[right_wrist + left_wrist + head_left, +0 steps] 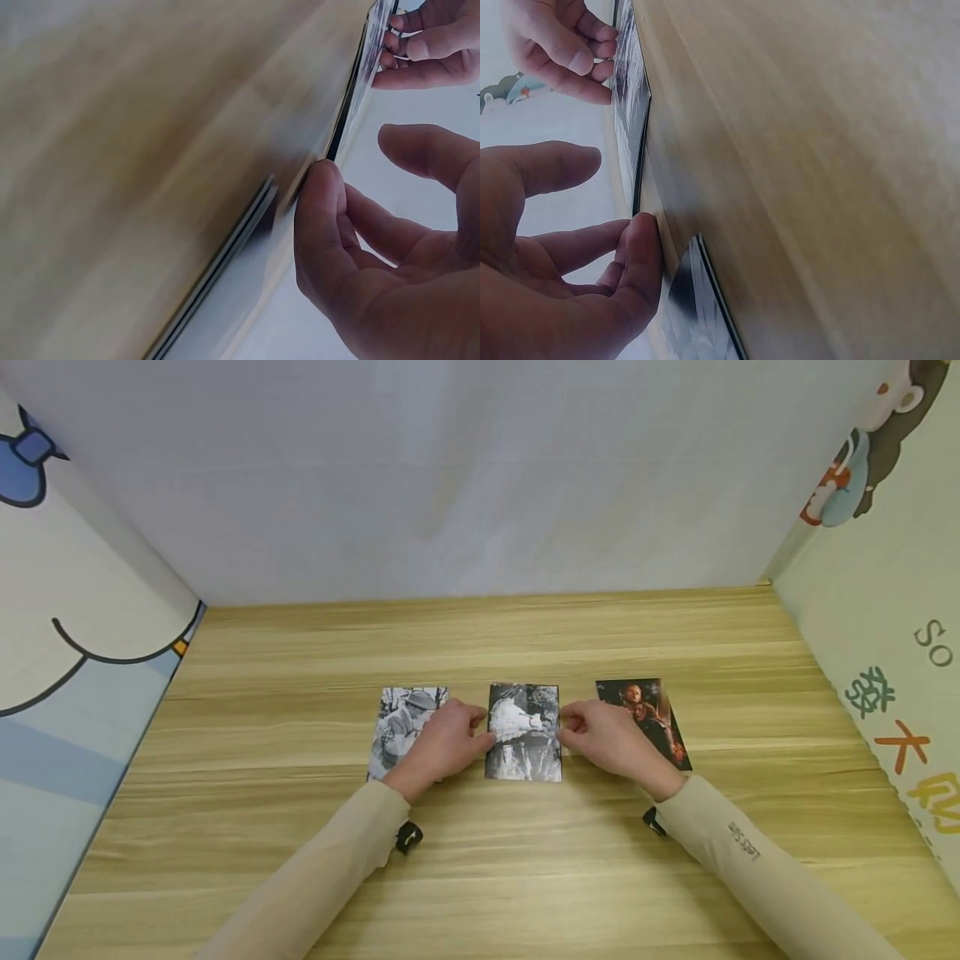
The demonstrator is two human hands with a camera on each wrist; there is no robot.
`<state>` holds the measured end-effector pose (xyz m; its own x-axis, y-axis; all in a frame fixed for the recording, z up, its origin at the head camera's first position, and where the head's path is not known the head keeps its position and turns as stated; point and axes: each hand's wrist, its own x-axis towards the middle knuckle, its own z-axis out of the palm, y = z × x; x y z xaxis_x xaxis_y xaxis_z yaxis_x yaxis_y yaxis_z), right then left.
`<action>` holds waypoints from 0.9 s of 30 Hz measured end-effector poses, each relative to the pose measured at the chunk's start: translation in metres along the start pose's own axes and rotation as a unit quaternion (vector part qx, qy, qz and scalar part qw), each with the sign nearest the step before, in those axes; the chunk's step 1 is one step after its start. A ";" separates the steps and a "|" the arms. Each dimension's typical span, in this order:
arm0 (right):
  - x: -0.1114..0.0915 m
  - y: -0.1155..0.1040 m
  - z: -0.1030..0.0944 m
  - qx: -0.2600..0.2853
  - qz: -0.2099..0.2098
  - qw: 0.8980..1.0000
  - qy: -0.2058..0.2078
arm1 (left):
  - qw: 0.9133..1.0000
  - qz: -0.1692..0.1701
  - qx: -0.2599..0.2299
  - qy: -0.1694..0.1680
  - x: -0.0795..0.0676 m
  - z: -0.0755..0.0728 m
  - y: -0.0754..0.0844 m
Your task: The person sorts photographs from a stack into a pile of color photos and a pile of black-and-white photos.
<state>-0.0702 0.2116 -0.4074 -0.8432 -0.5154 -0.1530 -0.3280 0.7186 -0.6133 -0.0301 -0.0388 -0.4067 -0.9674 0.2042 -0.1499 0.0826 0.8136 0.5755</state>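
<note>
Three picture cards lie in a row on the wooden table. The middle card (523, 752), black and white, lies between my two hands. My left hand (450, 739) touches its left edge with the fingertips, the thumb held apart from the fingers in the left wrist view. On the opposite edge rest the fingertips of my right hand (611, 737), its thumb likewise raised away. Beneath my left hand is a black-and-white card (397, 727) showing a figure in a hat, partly covered. A dark, reddish card (651, 714) is partly hidden by my right hand.
The wooden tabletop (480, 877) runs back to a pale cloth wall (465, 493). Printed panels with cartoon figures and lettering stand along the left (82, 568) and right (885, 635) sides. Black wrist bands show under both sleeves.
</note>
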 end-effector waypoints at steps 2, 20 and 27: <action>0.001 -0.001 0.000 -0.006 -0.004 1.000 0.002 | 1.000 0.001 0.002 -0.002 0.000 0.000 0.000; 0.000 -0.003 0.000 0.022 0.006 1.000 0.017 | 0.999 -0.003 -0.034 -0.009 -0.003 -0.002 0.002; -0.001 -0.003 0.001 0.027 0.006 0.999 0.019 | 0.998 -0.031 -0.063 0.007 -0.005 0.001 0.003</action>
<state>-0.0678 0.2098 -0.4063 -0.8628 -0.4882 -0.1314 -0.2955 0.6978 -0.6525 -0.0245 -0.0369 -0.4044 -0.9731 0.1467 -0.1779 -0.0079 0.7499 0.6615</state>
